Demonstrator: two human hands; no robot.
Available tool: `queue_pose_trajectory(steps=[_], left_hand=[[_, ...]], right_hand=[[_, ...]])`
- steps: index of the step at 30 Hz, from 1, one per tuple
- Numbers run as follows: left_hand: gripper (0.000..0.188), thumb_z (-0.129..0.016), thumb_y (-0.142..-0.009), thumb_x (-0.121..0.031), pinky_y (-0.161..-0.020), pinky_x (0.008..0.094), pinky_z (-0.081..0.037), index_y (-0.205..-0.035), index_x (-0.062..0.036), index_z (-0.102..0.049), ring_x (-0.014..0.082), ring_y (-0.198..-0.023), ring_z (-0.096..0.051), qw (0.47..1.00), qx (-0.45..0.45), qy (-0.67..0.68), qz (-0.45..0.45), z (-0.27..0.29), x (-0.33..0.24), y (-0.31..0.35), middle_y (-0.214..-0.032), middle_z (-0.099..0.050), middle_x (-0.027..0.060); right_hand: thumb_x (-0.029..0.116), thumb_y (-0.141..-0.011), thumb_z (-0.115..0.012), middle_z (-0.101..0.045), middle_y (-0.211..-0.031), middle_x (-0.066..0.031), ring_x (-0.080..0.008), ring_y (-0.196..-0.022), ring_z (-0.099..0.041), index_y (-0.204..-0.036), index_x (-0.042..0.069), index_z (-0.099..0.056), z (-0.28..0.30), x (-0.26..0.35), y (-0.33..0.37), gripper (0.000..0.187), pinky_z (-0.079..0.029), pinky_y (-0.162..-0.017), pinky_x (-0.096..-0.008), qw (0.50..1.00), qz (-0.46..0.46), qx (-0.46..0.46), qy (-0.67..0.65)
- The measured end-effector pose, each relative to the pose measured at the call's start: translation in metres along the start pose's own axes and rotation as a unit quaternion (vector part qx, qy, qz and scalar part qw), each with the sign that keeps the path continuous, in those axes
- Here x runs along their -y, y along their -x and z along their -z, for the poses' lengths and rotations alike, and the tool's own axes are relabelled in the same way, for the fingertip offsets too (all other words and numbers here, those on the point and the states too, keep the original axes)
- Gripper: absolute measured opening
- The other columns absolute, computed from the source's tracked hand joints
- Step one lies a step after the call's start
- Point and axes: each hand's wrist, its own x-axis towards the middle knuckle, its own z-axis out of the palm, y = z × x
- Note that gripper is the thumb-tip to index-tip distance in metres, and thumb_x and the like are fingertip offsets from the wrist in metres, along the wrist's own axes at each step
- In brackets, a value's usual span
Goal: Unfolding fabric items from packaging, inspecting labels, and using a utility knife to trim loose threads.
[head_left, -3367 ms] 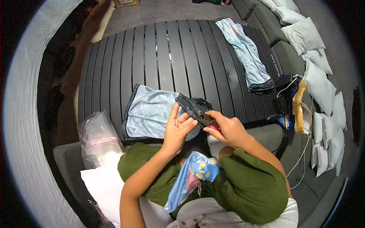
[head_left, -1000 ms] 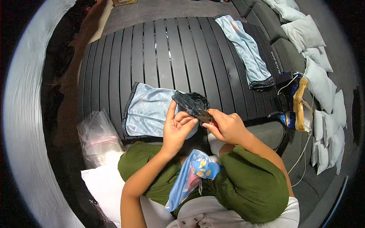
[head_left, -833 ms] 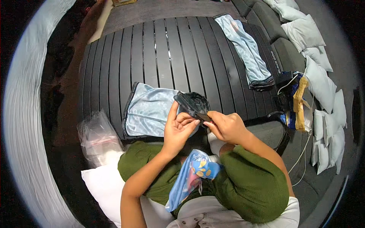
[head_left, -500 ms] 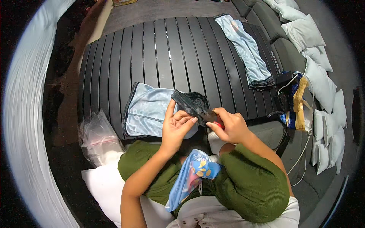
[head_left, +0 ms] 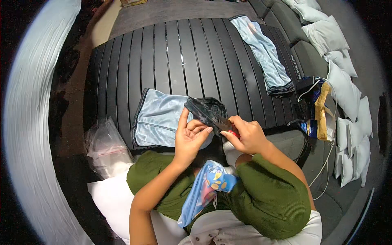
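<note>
Above the near edge of the slatted table, a piece of black velvety fabric [head_left: 204, 109] is stretched between my hands. My left hand [head_left: 188, 136] pinches it from below, the index finger raised behind its left end. In my right hand [head_left: 247, 134] is a small red-handled tool [head_left: 233, 133] with what looks like a dark flat blade against the fabric; its exact kind is hidden by the fingers. Just behind my left hand lies a light blue cloth [head_left: 159, 118] with dark edging, flat on the table. Whether the black fabric joins it cannot be made out.
Another light blue cloth [head_left: 263, 53] lies at the table's [head_left: 143, 61] far right. Beside it are a blue and yellow bag [head_left: 322, 110] and white cables. White pillows [head_left: 326, 34] line the right. A clear plastic bag [head_left: 107, 149] sits left; a blue printed pouch [head_left: 208, 192] rests on my lap.
The black fabric has shifted very slightly and its folds lie a little differently. Both hands stay almost in place with the same grip.
</note>
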Motion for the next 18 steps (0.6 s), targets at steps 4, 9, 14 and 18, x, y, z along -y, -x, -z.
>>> queue_pose_trajectory(steps=[4,9,14,18], left_hand=[[0.081,-0.056,-0.076,0.012,-0.083,0.027,-0.045,-0.138,-0.006,-0.007,0.0161,-0.091,-0.056,1.0,-0.013,0.012,-0.006,-0.0013,-0.0007,-0.0015,-0.095,-0.056,0.0117],[0.081,-0.057,-0.076,0.012,-0.083,0.0271,-0.045,-0.138,-0.0054,-0.008,0.016,-0.09,-0.057,0.999,-0.025,-0.021,-0.022,-0.0006,0.0005,-0.0014,-0.094,-0.056,0.0115],[0.08,-0.057,-0.076,0.012,-0.083,0.0269,-0.045,-0.137,-0.0051,-0.009,0.016,-0.09,-0.057,0.999,-0.03,-0.018,-0.017,-0.0029,-0.0028,-0.0019,-0.093,-0.056,0.0112],[0.078,-0.056,-0.076,0.012,-0.083,0.0273,-0.045,-0.137,-0.0052,-0.01,0.0162,-0.09,-0.056,0.999,-0.019,-0.046,-0.018,-0.002,-0.0027,-0.0009,-0.094,-0.055,0.0116]], right_hand=[[0.018,-0.074,-0.066,-0.053,-0.056,-0.0077,-0.0211,-0.043,-0.053,-0.09,0.001,-0.05,0.0002,-0.001,0.001,0.029,-0.039,-0.039,-0.029,1.0,0.007,-0.001,0.007],[0.019,-0.074,-0.066,-0.053,-0.056,-0.0073,-0.02,-0.042,-0.052,-0.09,0.001,-0.051,-0.0005,-0.0006,0.0008,0.028,-0.039,-0.039,-0.0288,1.0,-0.006,-0.005,-0.002],[0.018,-0.074,-0.067,-0.053,-0.056,-0.0073,-0.02,-0.042,-0.051,-0.09,0.001,-0.05,-0.0004,0.0007,0.0003,0.028,-0.039,-0.039,-0.0283,1.0,-0.017,0.0,-0.026],[0.017,-0.074,-0.067,-0.053,-0.056,-0.008,-0.0204,-0.042,-0.052,-0.09,0.0,-0.05,0.0003,0.0011,-0.0001,0.029,-0.039,-0.039,-0.0283,0.999,-0.015,0.001,-0.028]])
